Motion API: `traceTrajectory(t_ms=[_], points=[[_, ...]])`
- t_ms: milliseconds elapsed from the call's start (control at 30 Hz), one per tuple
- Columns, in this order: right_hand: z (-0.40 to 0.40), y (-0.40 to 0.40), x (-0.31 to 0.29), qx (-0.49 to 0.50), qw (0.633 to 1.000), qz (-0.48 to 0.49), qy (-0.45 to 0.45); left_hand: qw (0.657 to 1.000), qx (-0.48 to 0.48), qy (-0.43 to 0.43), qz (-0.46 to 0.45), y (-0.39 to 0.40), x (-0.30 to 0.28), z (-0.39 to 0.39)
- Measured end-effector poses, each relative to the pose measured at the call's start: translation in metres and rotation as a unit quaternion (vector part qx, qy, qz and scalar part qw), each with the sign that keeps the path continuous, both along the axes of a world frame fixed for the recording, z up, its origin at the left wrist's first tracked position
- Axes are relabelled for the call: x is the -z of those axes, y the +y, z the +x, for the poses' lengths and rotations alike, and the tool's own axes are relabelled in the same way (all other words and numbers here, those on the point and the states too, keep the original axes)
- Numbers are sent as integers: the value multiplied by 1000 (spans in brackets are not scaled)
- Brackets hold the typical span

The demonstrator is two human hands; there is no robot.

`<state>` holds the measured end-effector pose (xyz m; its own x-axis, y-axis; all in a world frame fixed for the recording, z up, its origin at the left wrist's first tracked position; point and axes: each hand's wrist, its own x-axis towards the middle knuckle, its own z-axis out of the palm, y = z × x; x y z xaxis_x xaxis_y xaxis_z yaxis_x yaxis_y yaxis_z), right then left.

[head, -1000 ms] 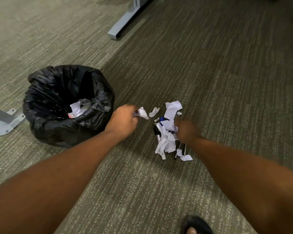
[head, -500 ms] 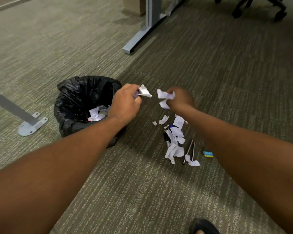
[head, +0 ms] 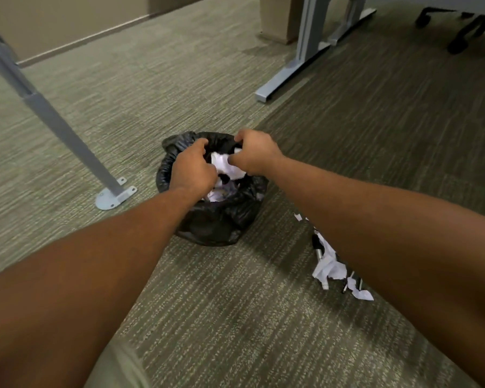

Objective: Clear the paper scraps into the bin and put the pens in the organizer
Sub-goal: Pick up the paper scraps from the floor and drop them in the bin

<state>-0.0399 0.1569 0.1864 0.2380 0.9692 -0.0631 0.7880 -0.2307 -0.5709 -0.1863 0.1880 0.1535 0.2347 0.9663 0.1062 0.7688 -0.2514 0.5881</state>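
The bin (head: 221, 219), lined with a black bag, stands on the carpet with white scraps (head: 217, 195) inside. Both hands hover over its mouth. My left hand (head: 192, 166) has its fingers curled, and white paper shows at its fingertips. My right hand (head: 253, 155) pinches crumpled paper scraps (head: 228, 167) held between the two hands. To the right, partly hidden by my right forearm, a pile of scraps (head: 329, 268) lies on the floor. A black and silver pen (head: 318, 252) and thin dark pens (head: 351, 284) lie in the pile. No organizer is in view.
A grey slanted desk leg with a foot plate (head: 115, 196) stands left of the bin. Another grey desk foot (head: 280, 79) lies behind it. Chair casters (head: 459, 46) are at the top right. My knee (head: 118, 368) shows at the bottom edge.
Both hands have carried their scraps left from above the pile to over the bin's mouth. The view has tilted up and shifted, so the pile now sits lower right.
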Motion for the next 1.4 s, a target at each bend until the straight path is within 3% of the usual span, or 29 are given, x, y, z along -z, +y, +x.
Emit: traceTrajectory(t_ms=[200, 400, 500, 633, 800, 933, 1100, 1200, 1400], points=[[4, -4, 11, -1, 999, 43, 30, 1000, -13, -10, 6, -1, 5, -5], [55, -31, 27, 61, 996, 57, 34, 996, 75, -32, 38, -13, 11, 30], [89, -48, 49, 86, 995, -9, 40, 987, 142, -47, 58, -32, 16, 57], [124, -70, 84, 109, 985, -124, -47, 976, 210, -36, 55, -58, 31, 83], [156, -110, 127, 15, 971, -219, -96, 965, 259, 29, 15, -88, 62, 106], [165, -128, 151, -58, 956, -274, -84, 946, 279, 143, -86, -105, 91, 117], [159, -142, 182, -128, 893, -391, -182, 905, 317, 220, -180, -129, 122, 122], [150, -151, 199, -136, 890, -393, -185, 900, 310, 238, -193, -137, 135, 121], [143, -159, 210, -92, 938, -285, -177, 904, 290, 232, -211, -141, 146, 122]])
